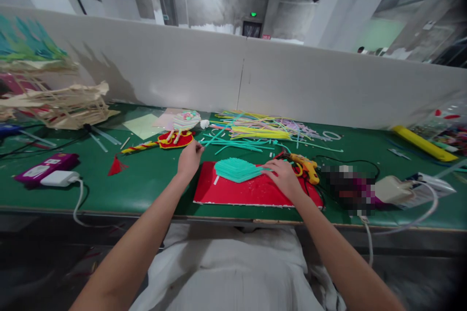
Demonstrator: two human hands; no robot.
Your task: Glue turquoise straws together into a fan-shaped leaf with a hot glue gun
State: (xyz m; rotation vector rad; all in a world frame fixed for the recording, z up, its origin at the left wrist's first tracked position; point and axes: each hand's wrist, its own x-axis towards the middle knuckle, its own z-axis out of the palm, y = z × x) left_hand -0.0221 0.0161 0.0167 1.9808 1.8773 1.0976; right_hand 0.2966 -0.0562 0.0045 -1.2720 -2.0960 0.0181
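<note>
A teal layered piece [237,170], seemingly built of pipe cleaners in nested pointed rows, lies on a red board [255,194]. My left hand [190,159] is closed in a pinch just left of the board, holding the end of a teal pipe cleaner [221,133] that slants up to the right. My right hand [282,175] is over the board's right part, fingers stretched out, their tips touching the piece's right point. Close to that hand lies a yellow-orange glue gun [308,169], beside yellow scissor handles [299,170].
Teal stems [241,144] and a multicoloured pile of stems [262,129] lie behind the board. A red-and-yellow tasselled ornament [175,140] and wooden model [73,104] are left. Purple boxes [47,167] with chargers and cables lie near the front edge. A white partition [182,68] stands behind.
</note>
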